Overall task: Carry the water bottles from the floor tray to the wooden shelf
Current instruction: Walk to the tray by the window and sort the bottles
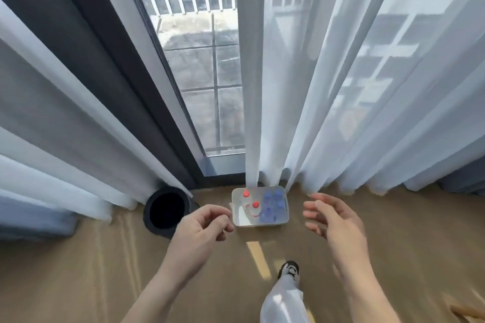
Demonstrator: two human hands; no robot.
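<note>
A white floor tray (237,220) sits on the wooden floor at the foot of the curtains. In its left half stand two clear bottles with red caps (254,208); its right half holds several blue-tinted bottles (274,203). My left hand (203,223) hovers above the floor just left of the tray, fingers loosely curled and holding nothing. To the right of the tray my right hand (333,217) is held out with fingers spread, also holding nothing. The wooden shelf is not in view.
A black round bin (166,208) stands left of the tray against the curtain. White sheer curtains (328,86) hang behind the tray, with a glass door (204,73) between them. My foot in a dark shoe (288,270) is on the floor below the tray.
</note>
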